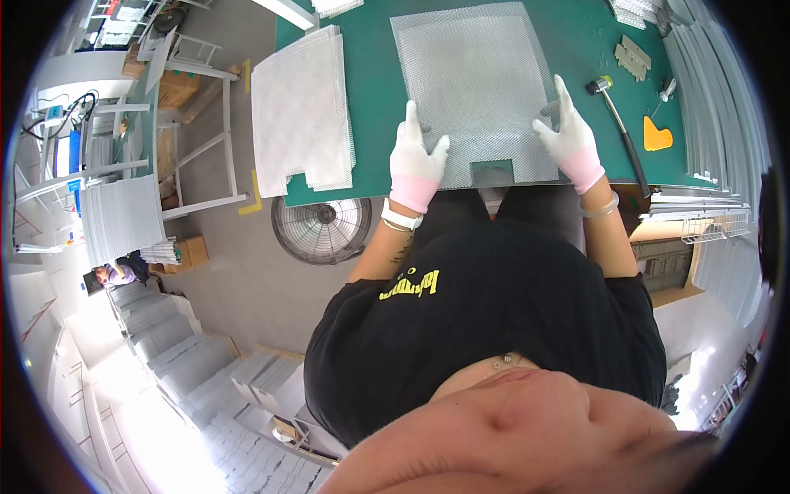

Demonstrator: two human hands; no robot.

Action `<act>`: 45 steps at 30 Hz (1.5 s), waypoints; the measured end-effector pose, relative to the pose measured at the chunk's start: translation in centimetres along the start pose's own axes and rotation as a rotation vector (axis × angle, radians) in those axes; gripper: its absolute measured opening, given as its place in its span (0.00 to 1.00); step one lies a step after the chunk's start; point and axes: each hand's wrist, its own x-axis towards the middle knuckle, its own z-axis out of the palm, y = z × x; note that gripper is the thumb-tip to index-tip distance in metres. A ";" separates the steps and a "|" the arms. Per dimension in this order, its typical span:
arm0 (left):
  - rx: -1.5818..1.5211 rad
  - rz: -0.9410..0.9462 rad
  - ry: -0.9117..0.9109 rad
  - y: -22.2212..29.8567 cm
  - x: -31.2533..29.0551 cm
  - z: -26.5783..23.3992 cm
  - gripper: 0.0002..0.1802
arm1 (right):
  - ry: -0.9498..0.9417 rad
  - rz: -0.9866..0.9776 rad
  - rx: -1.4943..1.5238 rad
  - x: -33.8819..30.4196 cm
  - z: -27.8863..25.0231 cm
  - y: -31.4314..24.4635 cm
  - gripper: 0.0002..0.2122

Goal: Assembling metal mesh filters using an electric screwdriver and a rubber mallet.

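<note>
A mesh sheet (476,82) is laid flat on the green table (370,99), its near edge at the table's front. It is pressed down by the gloved left hand (417,160) and right hand (568,136), fingers spread, apparently to keep it flat and steady. A stack of similar sheets (300,111) is kept alongside.
</note>
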 end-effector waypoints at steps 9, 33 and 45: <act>0.165 0.046 -0.066 -1.4 -0.3 1.0 0.41 | -0.095 0.097 -0.098 -0.9 1.1 -0.6 0.38; 0.443 0.037 -0.215 -1.2 1.6 -0.7 0.38 | -0.350 0.138 -0.408 3.1 -2.5 -2.1 0.27; 0.355 0.493 -0.054 3.0 11.6 -1.3 0.41 | 0.260 0.176 -0.407 32.9 -11.0 11.1 0.24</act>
